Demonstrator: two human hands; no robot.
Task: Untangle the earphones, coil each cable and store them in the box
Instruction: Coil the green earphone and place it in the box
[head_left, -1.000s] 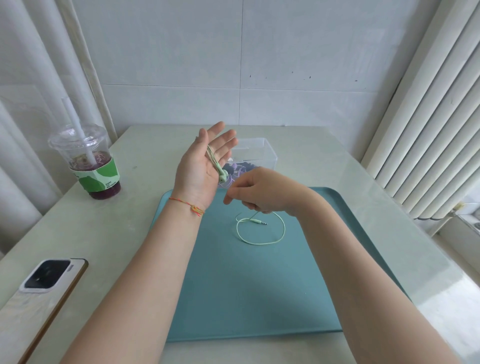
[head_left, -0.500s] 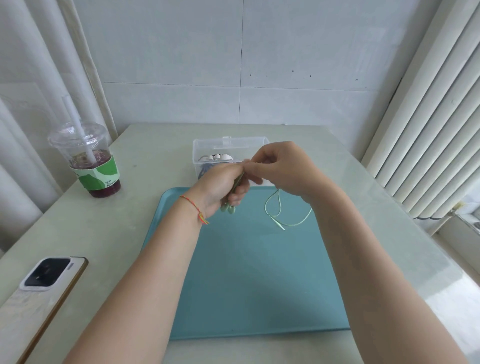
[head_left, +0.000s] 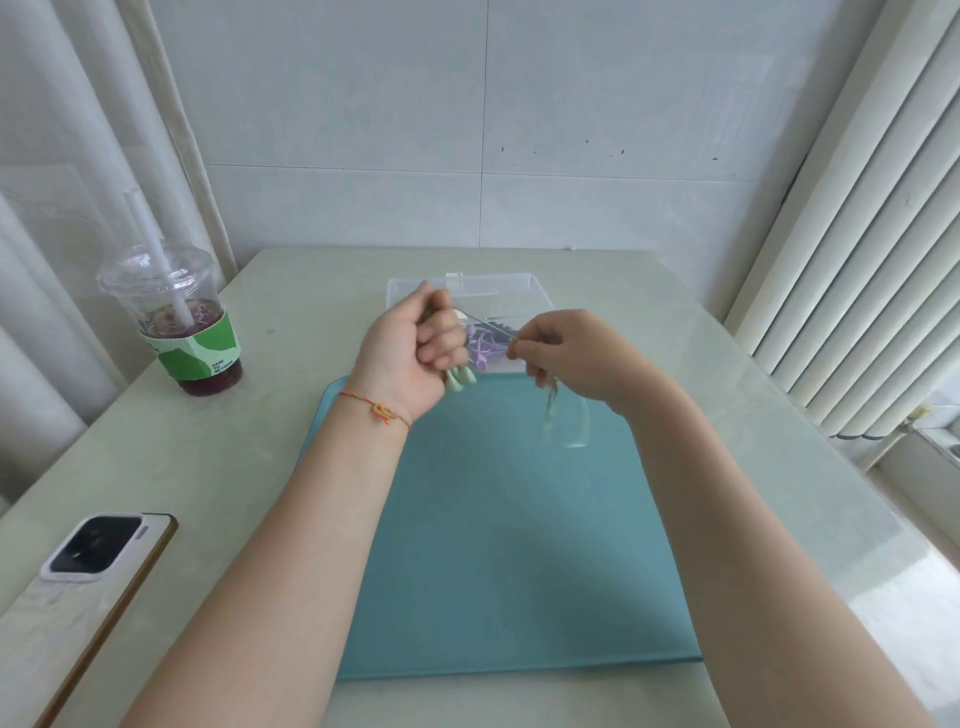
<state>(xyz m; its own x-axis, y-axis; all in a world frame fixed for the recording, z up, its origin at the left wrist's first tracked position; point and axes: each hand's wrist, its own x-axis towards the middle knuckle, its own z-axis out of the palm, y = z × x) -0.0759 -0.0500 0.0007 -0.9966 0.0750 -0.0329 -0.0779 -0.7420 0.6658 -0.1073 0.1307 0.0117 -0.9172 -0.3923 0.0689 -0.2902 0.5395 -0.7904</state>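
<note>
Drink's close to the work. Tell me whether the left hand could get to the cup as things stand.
Probably not yet: the way from the left hand to the cup looks clear, but it grips the green earphones.

The right hand (head_left: 566, 353) has been drawn away from the left hand (head_left: 415, 353), the green cable (head_left: 488, 325) pulled taut between.
</note>
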